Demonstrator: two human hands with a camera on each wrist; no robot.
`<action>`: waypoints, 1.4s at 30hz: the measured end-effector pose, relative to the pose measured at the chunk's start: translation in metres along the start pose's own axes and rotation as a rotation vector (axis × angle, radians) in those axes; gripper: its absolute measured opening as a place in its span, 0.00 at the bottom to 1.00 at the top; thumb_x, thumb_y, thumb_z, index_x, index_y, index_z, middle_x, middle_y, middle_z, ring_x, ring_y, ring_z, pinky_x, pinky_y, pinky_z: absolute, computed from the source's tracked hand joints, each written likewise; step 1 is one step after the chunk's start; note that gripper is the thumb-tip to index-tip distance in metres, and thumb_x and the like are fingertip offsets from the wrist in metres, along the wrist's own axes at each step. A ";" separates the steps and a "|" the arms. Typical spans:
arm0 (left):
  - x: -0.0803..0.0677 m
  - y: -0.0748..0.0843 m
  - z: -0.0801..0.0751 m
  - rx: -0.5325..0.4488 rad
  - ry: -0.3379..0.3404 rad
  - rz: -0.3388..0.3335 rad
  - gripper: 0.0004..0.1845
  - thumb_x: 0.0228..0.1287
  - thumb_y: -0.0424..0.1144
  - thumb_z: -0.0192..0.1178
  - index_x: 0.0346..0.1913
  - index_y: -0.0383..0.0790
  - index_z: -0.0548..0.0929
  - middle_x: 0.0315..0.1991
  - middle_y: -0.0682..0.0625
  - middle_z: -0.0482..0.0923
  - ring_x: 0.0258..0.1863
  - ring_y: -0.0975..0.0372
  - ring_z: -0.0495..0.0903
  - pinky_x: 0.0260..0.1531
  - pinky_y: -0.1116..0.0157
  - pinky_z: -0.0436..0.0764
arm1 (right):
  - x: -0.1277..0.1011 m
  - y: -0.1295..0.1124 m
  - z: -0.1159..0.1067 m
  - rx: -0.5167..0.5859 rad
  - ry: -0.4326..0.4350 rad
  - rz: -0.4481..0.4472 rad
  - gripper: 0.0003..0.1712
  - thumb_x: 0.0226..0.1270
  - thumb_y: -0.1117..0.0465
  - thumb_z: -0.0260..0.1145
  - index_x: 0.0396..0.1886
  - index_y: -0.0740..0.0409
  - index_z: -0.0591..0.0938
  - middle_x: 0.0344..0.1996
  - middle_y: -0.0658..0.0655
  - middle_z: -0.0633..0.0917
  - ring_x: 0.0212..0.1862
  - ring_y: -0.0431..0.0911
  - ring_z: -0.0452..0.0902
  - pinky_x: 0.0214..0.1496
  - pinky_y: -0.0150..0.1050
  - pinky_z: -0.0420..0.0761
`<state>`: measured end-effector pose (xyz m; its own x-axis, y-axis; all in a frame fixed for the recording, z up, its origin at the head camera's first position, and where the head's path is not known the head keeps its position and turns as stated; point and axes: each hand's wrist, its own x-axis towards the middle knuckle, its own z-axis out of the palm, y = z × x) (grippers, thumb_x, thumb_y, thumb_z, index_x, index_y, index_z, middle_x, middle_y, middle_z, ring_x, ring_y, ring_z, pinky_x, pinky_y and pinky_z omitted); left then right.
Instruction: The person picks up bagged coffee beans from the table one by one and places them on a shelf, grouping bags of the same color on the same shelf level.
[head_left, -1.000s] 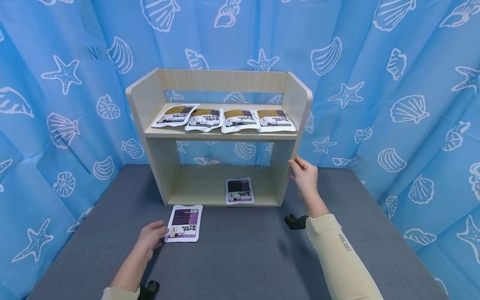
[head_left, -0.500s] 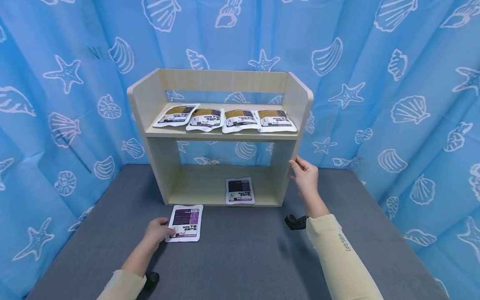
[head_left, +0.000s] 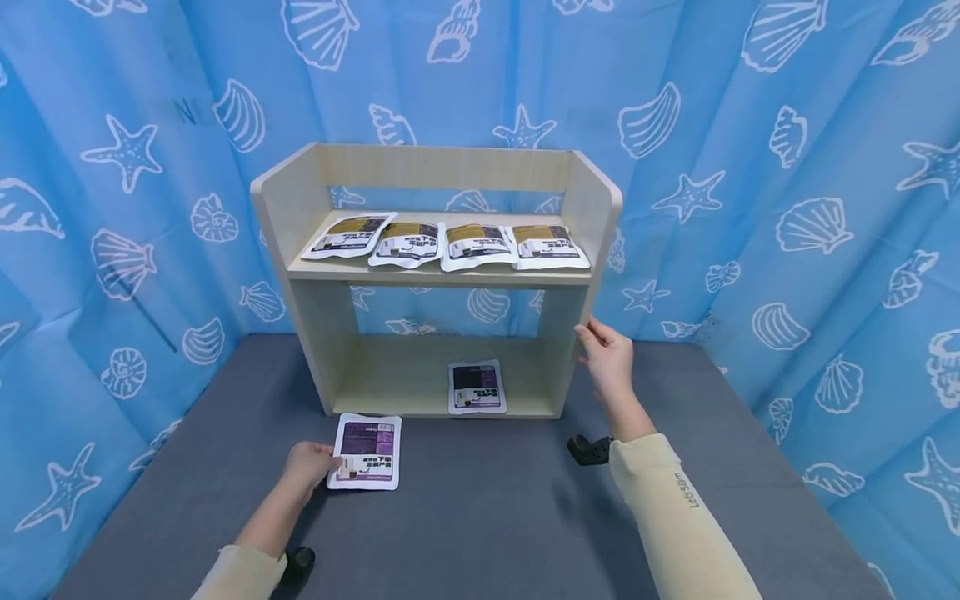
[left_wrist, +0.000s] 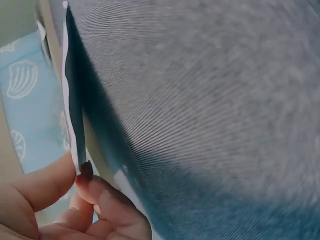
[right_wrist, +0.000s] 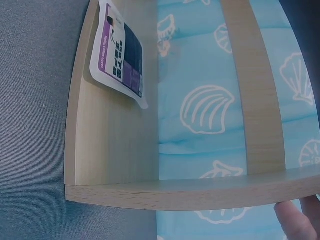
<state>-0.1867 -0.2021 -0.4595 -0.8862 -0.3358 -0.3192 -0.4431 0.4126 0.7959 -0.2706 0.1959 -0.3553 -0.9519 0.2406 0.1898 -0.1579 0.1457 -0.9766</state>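
Note:
A white pouch with a purple-and-black label (head_left: 365, 450) lies before the shelf's lower left in the head view. My left hand (head_left: 303, 468) pinches its left edge, thumb on top. In the left wrist view, the pouch (left_wrist: 73, 100) shows edge-on between the thumb (left_wrist: 50, 182) and curled fingers, with its dark underside visible. My right hand (head_left: 609, 358) touches the right side panel of the pale wooden shelf (head_left: 438, 276). In the right wrist view, its fingertips (right_wrist: 294, 220) rest against the panel's outer face; the rest of that hand is out of frame.
A similar purple-label pouch (head_left: 477, 387) lies on the shelf's bottom board, right of centre. Several gold-label pouches (head_left: 478, 245) lie in a row on the upper board. The shelf stands on a grey cloth-covered table (head_left: 480, 517), with a blue shell-print curtain (head_left: 720, 117) behind.
My left hand has moved right, from beside the purple-label pouch onto its left edge, and now pinches it. The right hand stays at the shelf's side. The head view has shifted slightly.

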 end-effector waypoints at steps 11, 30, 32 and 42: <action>-0.009 0.007 -0.004 -0.282 -0.065 0.052 0.18 0.71 0.27 0.40 0.55 0.14 0.66 0.33 0.35 0.76 0.23 0.61 0.79 0.24 0.63 0.84 | 0.001 0.000 -0.002 0.004 0.001 -0.006 0.26 0.73 0.56 0.59 0.67 0.60 0.72 0.63 0.63 0.75 0.62 0.54 0.73 0.58 0.55 0.75; -0.006 0.016 -0.007 -0.478 -0.117 0.026 0.21 0.76 0.28 0.41 0.63 0.14 0.61 0.38 0.38 0.80 0.27 0.64 0.81 0.28 0.65 0.84 | 0.002 0.000 -0.002 -0.023 0.020 0.003 0.26 0.73 0.55 0.59 0.67 0.60 0.73 0.62 0.62 0.77 0.60 0.53 0.74 0.57 0.55 0.76; -0.005 0.017 -0.006 -0.496 -0.123 0.023 0.21 0.76 0.28 0.41 0.64 0.14 0.60 0.38 0.38 0.80 0.27 0.64 0.81 0.28 0.65 0.84 | 0.002 0.000 -0.002 -0.020 0.019 0.001 0.26 0.73 0.56 0.59 0.67 0.60 0.73 0.62 0.62 0.76 0.60 0.53 0.74 0.57 0.55 0.76; 0.000 0.022 0.002 -0.534 -0.123 0.027 0.20 0.76 0.27 0.41 0.63 0.15 0.60 0.36 0.41 0.80 0.26 0.64 0.81 0.26 0.67 0.83 | 0.001 0.000 0.001 0.000 0.011 0.003 0.25 0.73 0.57 0.59 0.66 0.61 0.73 0.62 0.64 0.76 0.61 0.55 0.73 0.57 0.56 0.75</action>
<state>-0.1963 -0.1917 -0.4432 -0.9198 -0.2166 -0.3273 -0.3178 -0.0781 0.9449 -0.2715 0.1953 -0.3555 -0.9494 0.2514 0.1884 -0.1556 0.1448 -0.9772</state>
